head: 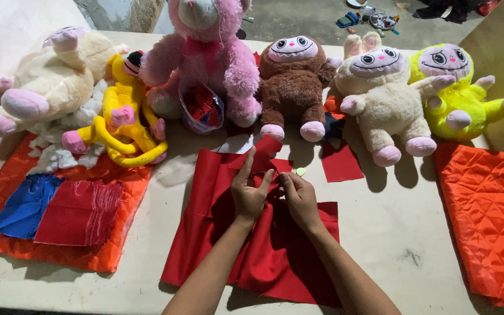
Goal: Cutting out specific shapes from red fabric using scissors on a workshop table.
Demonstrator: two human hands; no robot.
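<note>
your left hand [249,192] and right hand [298,198] both pinch the red cloth [263,245] lying flat on the worktop [392,233] under them. thin, limp, light; likely slides easily, so grip the edges.

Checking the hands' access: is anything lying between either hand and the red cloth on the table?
Nothing visible does. The left hand and right hand are both already on the red cloth, meeting at its upper fold. The plush toys, such as the brown plush toy, sit beyond it at the table's far side.
</note>
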